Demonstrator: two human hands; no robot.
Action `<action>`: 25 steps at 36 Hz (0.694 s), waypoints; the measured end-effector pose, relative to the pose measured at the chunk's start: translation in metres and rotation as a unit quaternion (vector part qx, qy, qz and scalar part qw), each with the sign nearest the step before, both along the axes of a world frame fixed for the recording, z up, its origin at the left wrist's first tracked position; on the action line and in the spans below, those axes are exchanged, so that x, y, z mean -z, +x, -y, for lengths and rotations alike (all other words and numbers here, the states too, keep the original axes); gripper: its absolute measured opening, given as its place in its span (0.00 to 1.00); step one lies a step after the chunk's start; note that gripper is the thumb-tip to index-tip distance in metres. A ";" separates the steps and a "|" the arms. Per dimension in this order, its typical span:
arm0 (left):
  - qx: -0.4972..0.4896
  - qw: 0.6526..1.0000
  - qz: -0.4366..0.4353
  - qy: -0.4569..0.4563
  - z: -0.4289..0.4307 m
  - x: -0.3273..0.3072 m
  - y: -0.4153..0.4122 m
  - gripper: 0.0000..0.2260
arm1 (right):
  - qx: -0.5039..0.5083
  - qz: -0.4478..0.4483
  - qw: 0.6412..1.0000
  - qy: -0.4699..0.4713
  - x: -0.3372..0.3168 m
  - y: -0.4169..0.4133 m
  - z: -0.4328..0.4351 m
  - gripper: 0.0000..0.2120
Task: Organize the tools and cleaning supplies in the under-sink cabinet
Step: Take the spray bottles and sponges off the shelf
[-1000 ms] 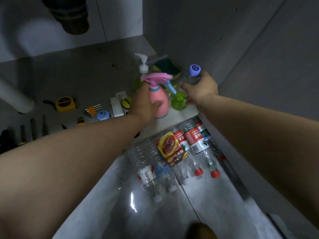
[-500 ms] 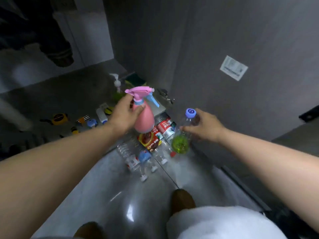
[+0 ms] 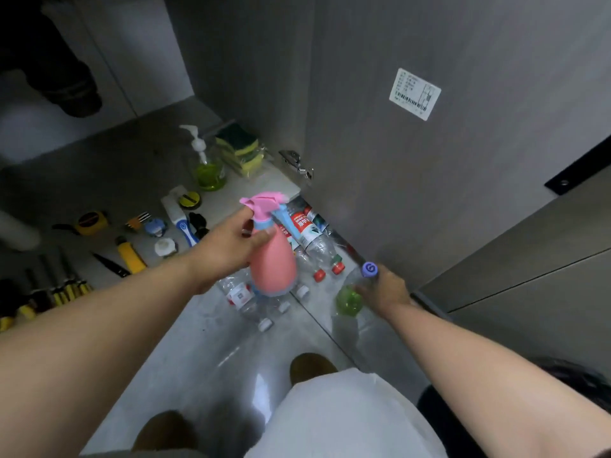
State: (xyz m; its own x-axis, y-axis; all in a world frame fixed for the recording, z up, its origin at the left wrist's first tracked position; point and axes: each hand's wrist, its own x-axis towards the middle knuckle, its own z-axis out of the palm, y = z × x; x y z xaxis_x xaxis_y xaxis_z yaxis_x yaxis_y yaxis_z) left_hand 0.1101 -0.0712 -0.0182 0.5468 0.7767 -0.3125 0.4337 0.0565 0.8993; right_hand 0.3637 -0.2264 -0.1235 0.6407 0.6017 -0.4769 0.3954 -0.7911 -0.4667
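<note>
Left hand (image 3: 228, 249) wrapped round the neck of the pink spray bottle (image 3: 272, 269), thumb across the blue collar under the trigger. The bottle hangs roughly upright in the air, above the empty water bottles (image 3: 314, 239) lying on the floor just outside the cabinet.

Right hand (image 3: 385, 292) curled round a clear bottle (image 3: 350, 300) with a purple cap and green liquid in its base, low beside the open cabinet door (image 3: 429, 193). Cannot tell if it touches the floor.

On the cabinet floor (image 3: 132, 166): pump bottle (image 3: 210, 170) and sponges (image 3: 241, 150) in the right corner, tape measure (image 3: 89, 221) and screwdrivers (image 3: 66, 285) to the left.

Step, as judged: sorting, with both cleaners out of the cabinet. Next move calls for a steady spot to stand them upright, clear of the water bottles, which may roll.

Both arms reach forward and down, the left higher, the right lower and further out.
</note>
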 end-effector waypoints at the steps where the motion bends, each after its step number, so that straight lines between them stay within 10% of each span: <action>1: 0.001 1.000 -0.006 -0.006 -0.001 0.004 -0.003 0.14 | 0.015 0.001 1.000 0.006 0.004 -0.001 -0.004 0.23; 25: 0.040 0.999 0.007 -0.012 0.001 0.004 0.009 0.15 | 0.165 -0.014 0.986 0.019 0.020 -0.020 -0.025 0.35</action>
